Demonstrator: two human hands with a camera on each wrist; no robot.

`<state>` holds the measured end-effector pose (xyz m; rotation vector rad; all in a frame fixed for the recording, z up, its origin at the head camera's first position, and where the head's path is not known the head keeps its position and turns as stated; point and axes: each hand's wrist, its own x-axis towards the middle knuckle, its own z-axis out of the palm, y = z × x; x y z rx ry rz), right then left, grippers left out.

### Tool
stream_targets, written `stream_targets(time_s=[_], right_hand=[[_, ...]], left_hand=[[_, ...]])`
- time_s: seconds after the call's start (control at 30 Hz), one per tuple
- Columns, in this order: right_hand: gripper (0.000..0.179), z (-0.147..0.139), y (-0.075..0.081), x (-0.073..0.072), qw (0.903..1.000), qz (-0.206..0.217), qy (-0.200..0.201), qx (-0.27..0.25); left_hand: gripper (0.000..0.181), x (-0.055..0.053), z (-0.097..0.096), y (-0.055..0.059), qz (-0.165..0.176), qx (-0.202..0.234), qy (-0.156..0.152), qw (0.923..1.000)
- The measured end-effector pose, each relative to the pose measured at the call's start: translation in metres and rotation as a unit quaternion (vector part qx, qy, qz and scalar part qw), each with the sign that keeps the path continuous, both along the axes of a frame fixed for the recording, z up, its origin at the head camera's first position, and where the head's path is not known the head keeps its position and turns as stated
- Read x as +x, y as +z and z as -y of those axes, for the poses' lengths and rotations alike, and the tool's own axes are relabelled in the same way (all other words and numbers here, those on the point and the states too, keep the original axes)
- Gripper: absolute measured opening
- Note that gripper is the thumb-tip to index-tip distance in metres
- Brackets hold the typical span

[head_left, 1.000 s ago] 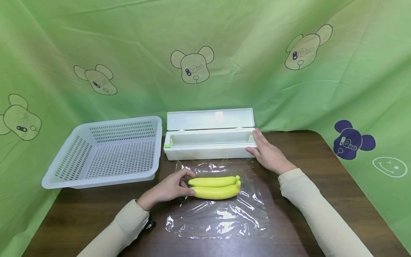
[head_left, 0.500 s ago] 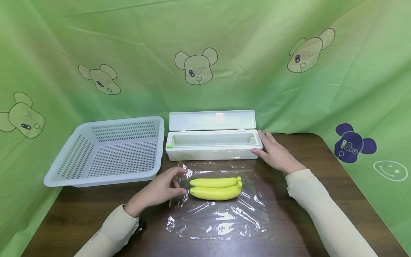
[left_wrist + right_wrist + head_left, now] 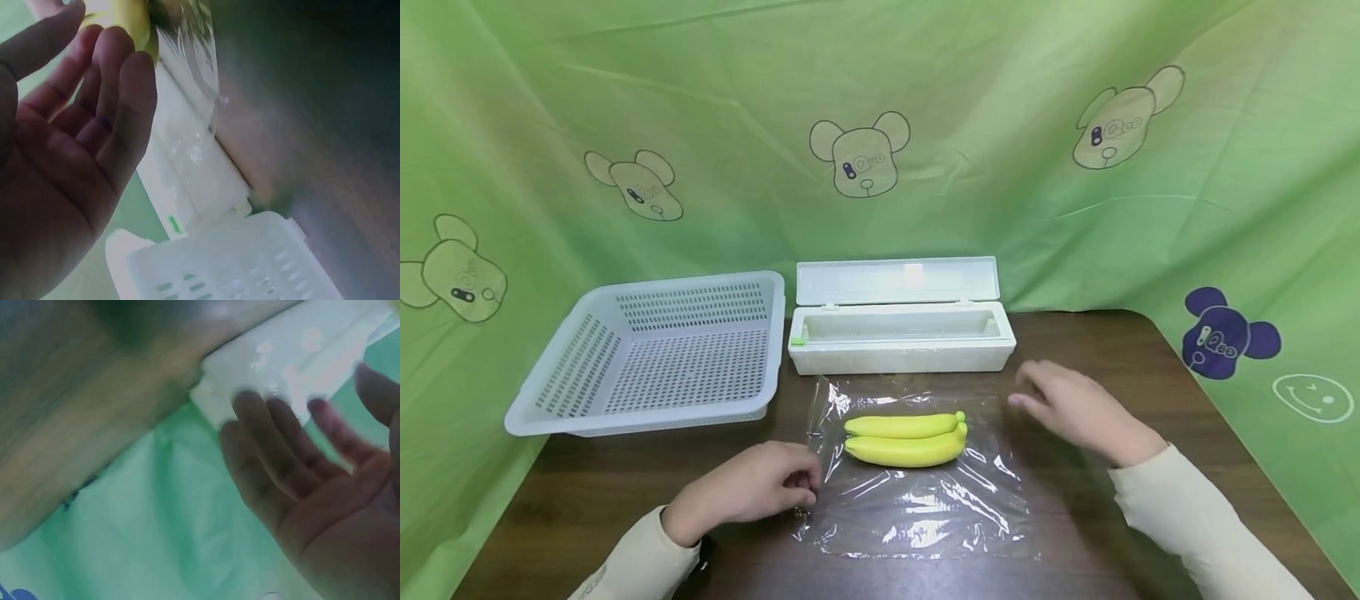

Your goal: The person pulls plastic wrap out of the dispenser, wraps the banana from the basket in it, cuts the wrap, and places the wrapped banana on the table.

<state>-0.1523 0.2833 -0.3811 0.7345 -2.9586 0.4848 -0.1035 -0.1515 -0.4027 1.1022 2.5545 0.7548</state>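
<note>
Two yellow bananas (image 3: 906, 438) lie side by side on a sheet of clear plastic wrap (image 3: 925, 521) spread on the table. At the sheet's left edge is my left hand (image 3: 752, 483), its fingers loosely bent; whether it touches the film cannot be told. The left wrist view shows the left palm (image 3: 62, 169) with nothing in its grasp. Right of the sheet my right hand (image 3: 1078, 408) holds nothing, fingers loosely bent, apart from the wrap box. That long white wrap box (image 3: 902, 358) stands behind the bananas, its lid (image 3: 895, 282) raised.
A pale plastic basket (image 3: 643, 421) with perforated walls stands left of the box. Brown table surface (image 3: 1090, 342) extends on the right. A green printed curtain (image 3: 970, 150) hangs behind and along both sides.
My left hand has released the bananas and drawn back left and nearer to me. My right hand has left the box's right end and moved right and nearer.
</note>
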Motion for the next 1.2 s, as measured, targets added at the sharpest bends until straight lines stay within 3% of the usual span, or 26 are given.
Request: stream_targets(time_s=[0.07,0.23,0.37,0.47,0.6,0.7,0.77,0.83,1.03,1.2], right_hand=[[0.013,0.003,-0.001,0.016,0.9991,0.0,0.042,0.011],[0.021,0.015,-0.017,0.062,0.9906,0.04,0.129,0.02],[0.025,0.025,-0.032,0.094,0.9845,0.064,0.155,0.053],[0.031,0.03,-0.04,0.11,0.9826,0.048,0.156,0.089],[0.03,0.034,-0.05,0.12,0.9778,-0.046,0.171,0.112],[0.03,0.037,-0.057,0.124,0.9657,-0.144,0.181,0.119],[0.03,0.037,-0.06,0.125,0.9595,-0.182,0.177,0.122],[0.029,0.036,-0.061,0.127,0.959,-0.19,0.171,0.123],[0.03,0.03,-0.049,0.132,0.9717,-0.139,0.155,0.112],[0.033,0.026,-0.037,0.135,0.9764,-0.12,0.149,0.101]], left_hand=[[0.019,0.007,-0.002,-0.001,-0.015,-0.02,-0.019,0.9995],[0.027,0.023,-0.004,-0.008,-0.033,-0.076,-0.034,0.9959],[0.032,0.031,-0.005,-0.014,-0.062,-0.106,-0.031,0.992],[0.032,0.033,-0.005,-0.018,-0.095,-0.106,-0.035,0.9892],[0.029,0.034,-0.004,-0.024,-0.128,-0.1,-0.04,0.9859],[0.027,0.037,-0.003,-0.027,-0.144,-0.102,-0.039,0.9835],[0.025,0.039,-0.003,-0.029,-0.147,-0.103,-0.037,0.983],[0.022,0.041,-0.002,-0.029,-0.138,-0.098,-0.038,0.9848],[0.025,0.048,0.001,-0.026,-0.12,-0.071,-0.043,0.9892],[0.026,0.049,0.0,-0.018,-0.106,-0.058,-0.049,0.9915]])
